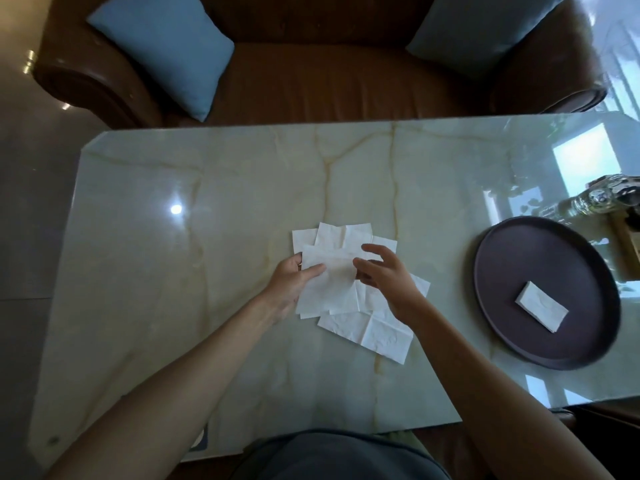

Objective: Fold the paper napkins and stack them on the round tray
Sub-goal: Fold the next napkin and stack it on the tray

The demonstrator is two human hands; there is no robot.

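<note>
Currently we are working the top napkin [329,275] of a loose pile of unfolded napkins [367,332] on the marble table [173,271]. To the left of the grip, our left hand [289,284] pinches the sheet's left edge, thumb on top and fingers beneath, closed on the paper. Across the sheet, our right hand [384,275] hovers at the right edge with fingers curled and narrowly parted; whether it has the paper pinched we cannot tell. The remaining sheets fan out under and around the held one, touching it.

To fold well, we judge that both hands should take matching corners, lift only the top ply clear of the pile, bring edge to edge, then press the crease flat on the table. Thin tissue tears and drags its neighbours, so keep the pinch light.

Well to the right of the grip sits the round tray [495,271], carrying one folded napkin [541,310] near its centre; the next goes squarely on it.
</note>
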